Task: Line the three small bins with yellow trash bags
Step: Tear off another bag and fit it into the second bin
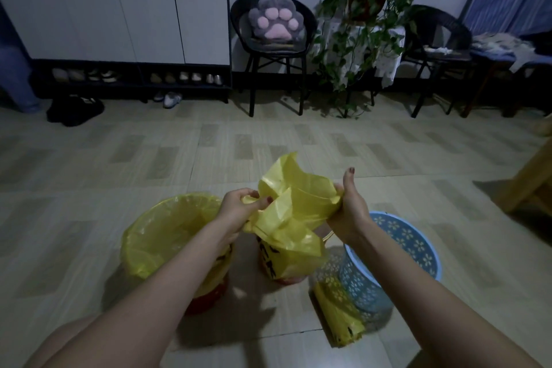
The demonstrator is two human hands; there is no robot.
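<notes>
Three small bins stand on the floor in front of me. The left bin is lined with a yellow bag folded over its rim. Above the middle bin I hold a crumpled yellow bag between both hands. My left hand pinches its left edge. My right hand grips its right edge, thumb raised. The bag hangs down over the middle bin and hides its rim. The blue lattice bin on the right has no bag in it.
A folded pack of yellow bags lies on the floor against the blue bin. Far back stand a shoe cabinet, a black chair with a paw cushion, a potted plant and another chair. A wooden furniture leg is at the right.
</notes>
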